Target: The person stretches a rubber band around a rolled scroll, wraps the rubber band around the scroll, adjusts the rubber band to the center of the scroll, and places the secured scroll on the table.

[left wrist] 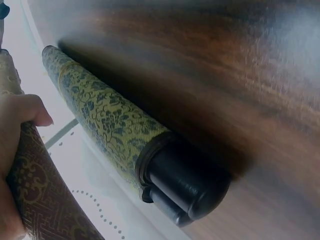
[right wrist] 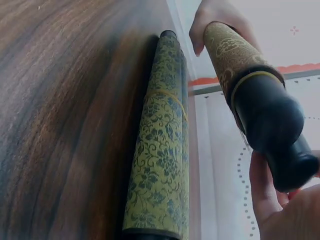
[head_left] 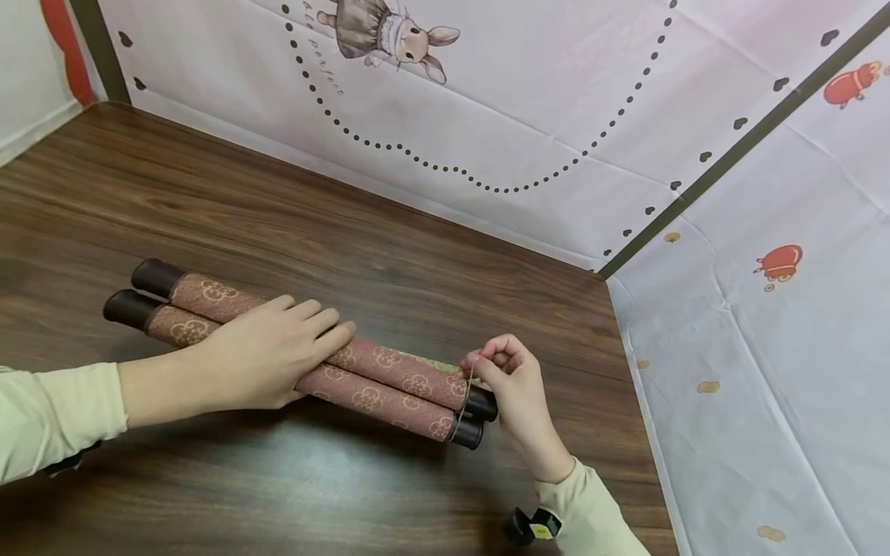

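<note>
Red scroll pair (head_left: pixel 368 399), aloft, green scrolls (left wrist: pixel 105 110) beneath it; left hand (head_left: pixel 271 351) gripping its middle; right hand (head_left: pixel 516 394) pinching yellow band (right wrist: pixel 259 73) at its end; I reckon overstretching could snap the band.

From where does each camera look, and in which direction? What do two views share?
Head: head-worn, facing forward and down at the brown scroll; left hand, right hand and sleeves show.
Left wrist: wrist-worn, facing along the green floral scroll; part of the left hand shows.
Right wrist: wrist-worn, facing the brown scroll's dark end; both hands partly show.
Shared: both wrist views include the green floral scroll on the wooden table.
</note>
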The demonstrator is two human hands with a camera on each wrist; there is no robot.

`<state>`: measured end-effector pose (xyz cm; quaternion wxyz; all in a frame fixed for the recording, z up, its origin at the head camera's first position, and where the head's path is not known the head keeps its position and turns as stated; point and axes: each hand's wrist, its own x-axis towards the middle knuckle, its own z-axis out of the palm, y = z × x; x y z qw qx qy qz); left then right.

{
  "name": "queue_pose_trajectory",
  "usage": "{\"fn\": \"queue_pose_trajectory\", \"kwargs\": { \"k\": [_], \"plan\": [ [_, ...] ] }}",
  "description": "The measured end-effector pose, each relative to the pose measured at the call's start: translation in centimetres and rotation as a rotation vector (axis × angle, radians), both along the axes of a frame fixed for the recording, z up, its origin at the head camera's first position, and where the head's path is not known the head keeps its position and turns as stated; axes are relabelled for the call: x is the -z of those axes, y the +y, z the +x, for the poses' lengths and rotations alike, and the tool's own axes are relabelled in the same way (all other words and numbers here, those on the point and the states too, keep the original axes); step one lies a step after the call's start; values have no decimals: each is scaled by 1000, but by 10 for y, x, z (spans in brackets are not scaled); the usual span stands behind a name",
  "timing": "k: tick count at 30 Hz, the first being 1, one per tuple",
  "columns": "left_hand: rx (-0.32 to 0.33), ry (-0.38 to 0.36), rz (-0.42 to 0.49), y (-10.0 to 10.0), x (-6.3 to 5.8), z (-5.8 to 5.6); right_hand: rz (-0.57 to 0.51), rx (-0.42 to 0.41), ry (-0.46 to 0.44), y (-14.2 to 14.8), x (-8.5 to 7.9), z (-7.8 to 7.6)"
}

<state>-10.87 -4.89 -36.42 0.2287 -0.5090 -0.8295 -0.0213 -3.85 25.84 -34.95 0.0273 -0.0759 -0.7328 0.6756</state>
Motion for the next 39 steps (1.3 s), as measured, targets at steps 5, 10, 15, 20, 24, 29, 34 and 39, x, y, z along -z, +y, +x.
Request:
{"fn": "queue_pose_trajectory", "kwargs": {
  "k": [5, 10, 15, 20, 24, 29, 34, 39],
  "plan": [
    [-33, -44, 17, -4, -1, 0, 91, 2, 109, 12, -1, 1],
    [-39, -52, 14, -7, -1, -1, 378, -99, 345, 26, -3, 7],
    [-53, -70, 9, -9, -1, -2, 763, -346, 738, 31, -6, 9],
    [-50, -71, 15, -10, 1, -3, 1043, -498, 935, 24, -8, 10],
    [-29, -58, 24, -10, 3, -1, 975, -522, 880, 16, -4, 11],
    [21, -44, 18, -9, 4, 4, 284, -556, 592, 13, -2, 8],
    [94, -26, -13, -9, 5, 7, 360, -543, 488, 23, -1, 1],
    [146, -27, -21, -13, 5, 6, 462, -649, 300, 35, -2, -9]
  ]
}}
